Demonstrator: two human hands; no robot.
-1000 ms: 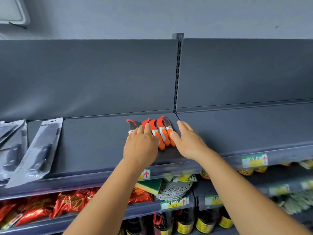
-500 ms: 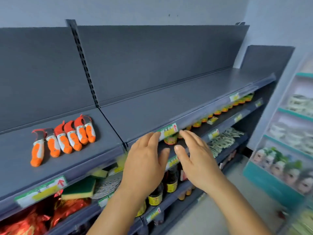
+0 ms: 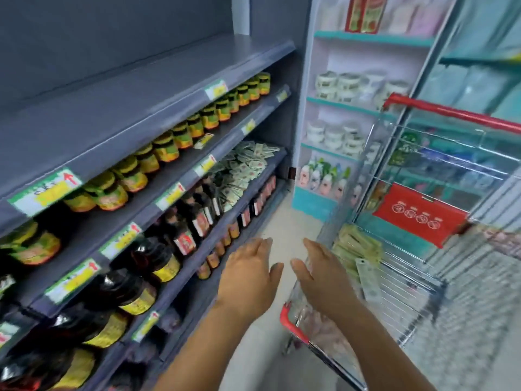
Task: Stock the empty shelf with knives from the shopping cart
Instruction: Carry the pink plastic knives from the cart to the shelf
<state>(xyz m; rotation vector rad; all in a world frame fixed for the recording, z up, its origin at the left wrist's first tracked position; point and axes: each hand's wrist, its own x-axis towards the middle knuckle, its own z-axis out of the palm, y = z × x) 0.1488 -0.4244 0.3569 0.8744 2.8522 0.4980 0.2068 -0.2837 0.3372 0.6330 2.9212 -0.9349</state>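
Top shelf (image 3: 135, 108), grey, runs bare along the stretch in view, w/ a price tag strip on its front lip. Rows below carry jars (image 3: 166, 149), dark bottles (image 3: 135, 289) and small sachets (image 3: 242, 167). Shopping cart (image 3: 408, 277) stands to the right in the aisle: wire basket, red rim and handle, red placard on its back wall.

Knives: can't make any out clearly in the cart. Frame is blurred; only pale flat packs (image 3: 358, 246) show against the near wire wall, and whether those are knife packs can't be told. Cart bottom under the right arm is hidden.

Handling, as a guess: carded or small-handled knives should be light, stiff, flat; plastic sleeves prob. a bit slippery. Best to take them by handle end or card edge, blade side away from the palm, a few stacked at once w/ thumb on top. Loose ones could slide off each other, so pinch firm.

Left hand (image 3: 251, 277) hovers over the floor beside the cart, fingers straight and spread, grip wide, touching nothing. Right hand (image 3: 324, 275) is over the cart's near corner, fingers straight, grip wide, holding nothing.
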